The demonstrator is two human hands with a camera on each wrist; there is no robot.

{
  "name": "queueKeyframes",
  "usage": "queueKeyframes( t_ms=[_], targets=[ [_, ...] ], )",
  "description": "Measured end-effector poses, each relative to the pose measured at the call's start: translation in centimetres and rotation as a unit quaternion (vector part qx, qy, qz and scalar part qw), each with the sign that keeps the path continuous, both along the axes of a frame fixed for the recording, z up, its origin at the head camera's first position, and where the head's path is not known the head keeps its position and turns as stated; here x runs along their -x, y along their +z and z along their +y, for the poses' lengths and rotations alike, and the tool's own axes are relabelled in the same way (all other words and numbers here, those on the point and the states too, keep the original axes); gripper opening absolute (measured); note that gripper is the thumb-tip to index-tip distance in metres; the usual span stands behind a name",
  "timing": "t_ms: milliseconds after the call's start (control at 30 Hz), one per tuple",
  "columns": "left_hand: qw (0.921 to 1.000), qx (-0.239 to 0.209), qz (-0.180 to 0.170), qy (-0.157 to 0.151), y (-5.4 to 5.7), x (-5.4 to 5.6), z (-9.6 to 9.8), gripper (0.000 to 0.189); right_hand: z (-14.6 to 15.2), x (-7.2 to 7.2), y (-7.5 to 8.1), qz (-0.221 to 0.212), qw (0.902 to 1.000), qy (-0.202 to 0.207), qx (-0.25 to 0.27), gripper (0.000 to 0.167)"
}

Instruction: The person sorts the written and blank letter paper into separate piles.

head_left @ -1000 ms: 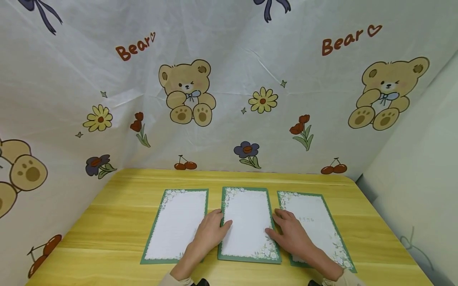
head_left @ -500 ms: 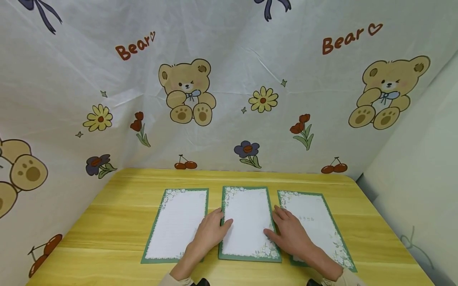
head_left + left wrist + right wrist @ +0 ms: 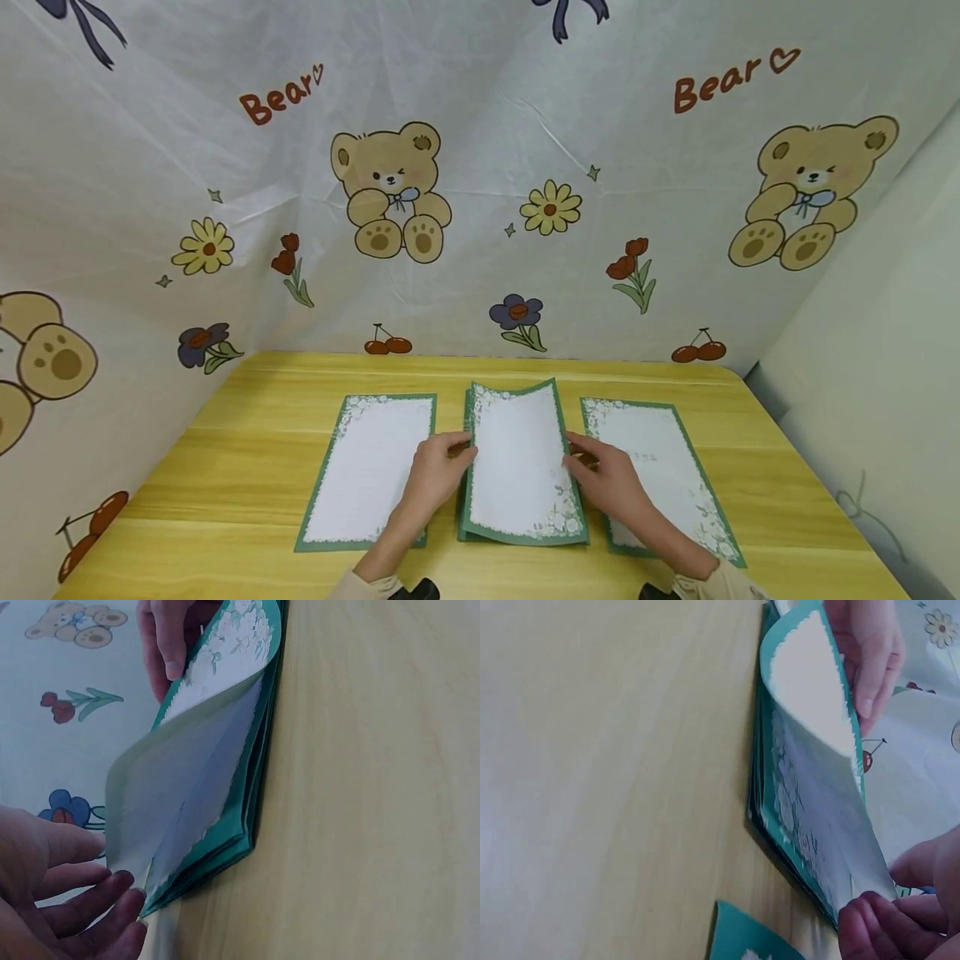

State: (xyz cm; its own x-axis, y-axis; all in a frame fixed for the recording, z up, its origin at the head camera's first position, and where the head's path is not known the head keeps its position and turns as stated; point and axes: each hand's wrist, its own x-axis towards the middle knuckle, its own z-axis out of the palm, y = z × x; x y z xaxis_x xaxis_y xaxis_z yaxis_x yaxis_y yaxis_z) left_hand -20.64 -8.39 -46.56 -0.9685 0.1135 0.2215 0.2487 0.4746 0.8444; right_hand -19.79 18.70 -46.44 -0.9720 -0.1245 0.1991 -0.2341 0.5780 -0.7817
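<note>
A sheet of green-bordered floral letter paper (image 3: 517, 467) is raised off the middle stack of like sheets (image 3: 247, 802), its edges bent upward. My left hand (image 3: 437, 471) pinches its left edge between thumb and fingers. At the right edge my right hand (image 3: 606, 475) pinches it the same way. Both wrist views show the sheet's pale back (image 3: 825, 802) curving above the stack, whose layered green edges lie on the table.
Another floral sheet (image 3: 367, 467) lies to the left on the yellow wood-grain table (image 3: 225, 467). A third sheet (image 3: 667, 483), with small faint writing, lies to the right, partly under my right forearm. A bear-print cloth (image 3: 480, 275) hangs behind.
Both hands rested flat along the middle stack's sides before. Now the fingers have closed on the top sheet's edges and lifted it slightly, baring the stack below on the left.
</note>
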Motion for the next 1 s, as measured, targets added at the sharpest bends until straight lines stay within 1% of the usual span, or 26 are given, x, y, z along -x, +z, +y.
queueKeyframes(
  t_ms=[100, 200, 333, 433, 500, 567, 667, 767, 833, 1000],
  targets=[
    [0.9999, -0.015, -0.008, 0.003, -0.3, 0.1, -0.1, 0.026, 0.0, 0.1, -0.1, -0.039, 0.9981, -0.017, 0.046, 0.036],
    [0.9995, -0.028, -0.01, 0.003, -0.6, 0.2, -0.2, 0.024, 0.1, 0.3, -0.3, -0.085, 0.991, -0.031, 0.099, 0.035],
    [0.9976, -0.066, -0.022, 0.002, -0.9, 0.4, -0.5, 0.023, 0.4, 0.6, -0.5, -0.145, 0.9724, -0.048, 0.176, 0.035],
    [0.9939, -0.102, -0.039, 0.012, -1.0, 0.5, -0.8, 0.023, 0.6, 0.8, -0.7, -0.172, 0.9602, -0.054, 0.213, 0.036],
    [0.9897, -0.13, -0.057, 0.019, -1.0, 0.6, -1.0, 0.023, 0.6, 0.9, -0.6, -0.18, 0.9555, -0.057, 0.227, 0.036],
    [0.9828, -0.165, -0.08, 0.023, -0.8, 0.6, -1.2, 0.025, 0.7, 1.0, -0.5, -0.181, 0.9525, -0.063, 0.236, 0.036],
    [0.9673, -0.221, -0.121, 0.03, -0.5, 0.8, -1.4, 0.027, 0.8, 1.1, -0.2, -0.177, 0.9483, -0.068, 0.255, 0.037],
    [0.9534, -0.262, -0.145, 0.036, 0.0, 0.9, -1.4, 0.028, 0.9, 1.1, 0.3, -0.169, 0.9463, -0.066, 0.268, 0.04],
    [0.9489, -0.274, -0.151, 0.038, 0.2, 1.0, -1.4, 0.029, 0.9, 1.1, 0.5, -0.162, 0.9467, -0.06, 0.272, 0.042],
    [0.9446, -0.29, -0.151, 0.033, 0.7, 1.0, -1.4, 0.029, 1.0, 1.0, 0.9, -0.156, 0.9442, -0.053, 0.285, 0.041]
  ],
)
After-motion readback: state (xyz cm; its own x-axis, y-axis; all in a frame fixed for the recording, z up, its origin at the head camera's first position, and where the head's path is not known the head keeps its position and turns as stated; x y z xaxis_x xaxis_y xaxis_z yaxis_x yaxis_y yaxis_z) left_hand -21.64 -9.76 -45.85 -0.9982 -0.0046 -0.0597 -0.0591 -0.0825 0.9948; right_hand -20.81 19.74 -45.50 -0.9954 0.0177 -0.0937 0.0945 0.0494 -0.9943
